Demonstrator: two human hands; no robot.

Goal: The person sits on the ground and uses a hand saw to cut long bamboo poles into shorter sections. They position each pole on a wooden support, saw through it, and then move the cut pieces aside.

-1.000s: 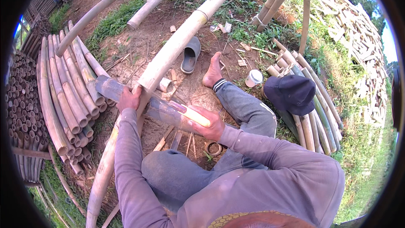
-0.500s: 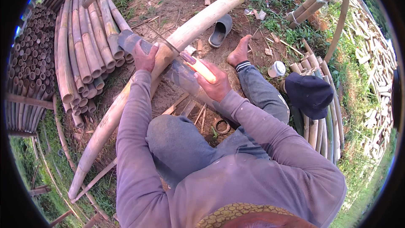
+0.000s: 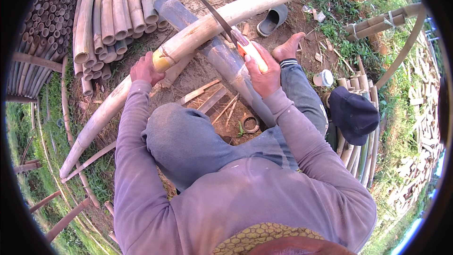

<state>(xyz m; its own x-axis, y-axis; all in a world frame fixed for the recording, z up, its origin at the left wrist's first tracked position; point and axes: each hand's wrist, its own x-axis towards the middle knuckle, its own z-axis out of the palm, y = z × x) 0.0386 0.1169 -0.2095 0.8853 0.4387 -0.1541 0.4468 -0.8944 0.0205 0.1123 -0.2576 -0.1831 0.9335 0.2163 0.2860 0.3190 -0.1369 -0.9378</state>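
My right hand (image 3: 262,72) grips the pale handle of a long-bladed knife (image 3: 222,21), whose dark blade points up and left over a long thick bamboo pole (image 3: 203,26). The blade's edge meets the pole near its middle. My left hand (image 3: 145,68) rests on that pole lower down, beside a brown node ring. A darker bamboo section (image 3: 226,61) lies crossed under the pole, running down toward my knee. My bare foot (image 3: 289,47) sits on the dirt to the right of the knife hand.
Stacked cut bamboo poles (image 3: 108,14) lie at the upper left, with tube ends facing me farther left. A grey sandal (image 3: 272,19), a dark cap (image 3: 353,113), a small white cup (image 3: 323,78), bamboo slivers (image 3: 212,99) and a cut ring (image 3: 249,123) lie on the dirt.
The view has tilted so the pole runs more across the top. My right hand has raised the knife so its blade now lies against the pole; my left hand stays on the pole.
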